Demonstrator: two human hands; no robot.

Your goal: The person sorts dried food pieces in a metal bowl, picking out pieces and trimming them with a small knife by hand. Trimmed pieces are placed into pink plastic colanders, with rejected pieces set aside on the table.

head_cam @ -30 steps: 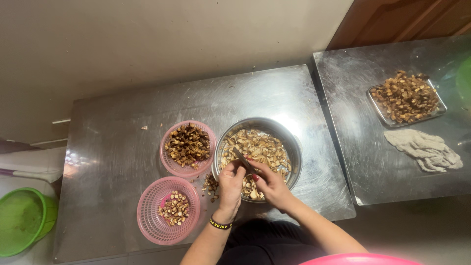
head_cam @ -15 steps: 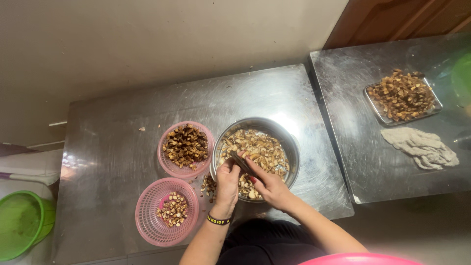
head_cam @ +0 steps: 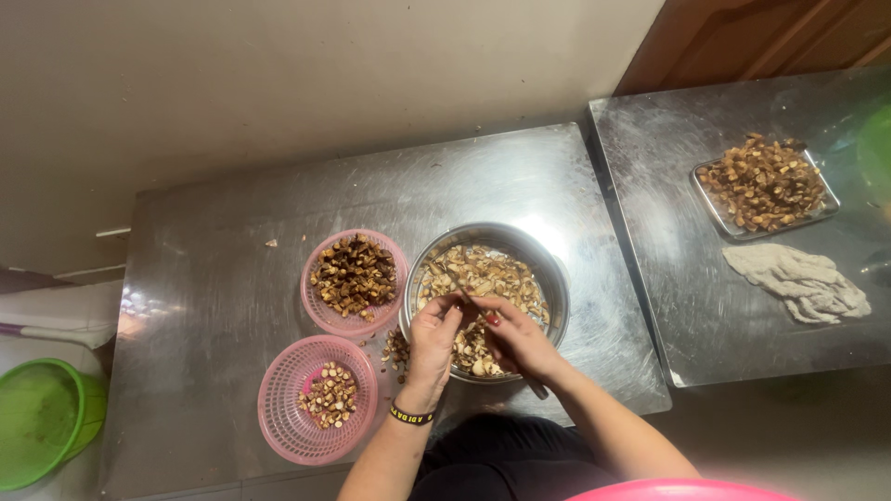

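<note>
A long stainless-steel bench [head_cam: 232, 278] fills the middle and left of the frame, and a second steel bench [head_cam: 687, 306] butts against it at the right. On the first bench, near its lower middle edge, stands a round metal bowl [head_cam: 548, 269] filled with pale brown cut pieces. Left of the bowl and just beside it sits a pink round plastic basket of dark brown pieces [head_cam: 354, 278]; below that, toward the lower left, a second pink plastic basket with a small heap of lighter pieces [head_cam: 316, 399]. A few loose pieces [head_cam: 396, 351] lie on the bench between the bowl and the baskets.

On the right bench, in the upper right of the frame, a rectangular metal tray [head_cam: 767, 186] carries a heap of dark brown pieces, and a crumpled grey cloth [head_cam: 798, 283] lies just below it. A green plastic tub [head_cam: 42, 422] sits off the bench at the lower left edge.

Both hands meet over the near side of the bowl. The left hand [head_cam: 434, 339], a black wristband at its wrist, has its grip pinched narrow on a small piece over the bowl. The right hand [head_cam: 517, 336] has its grip closed around a thin knife [head_cam: 475, 306], whose blade points toward the left hand's fingers.
</note>
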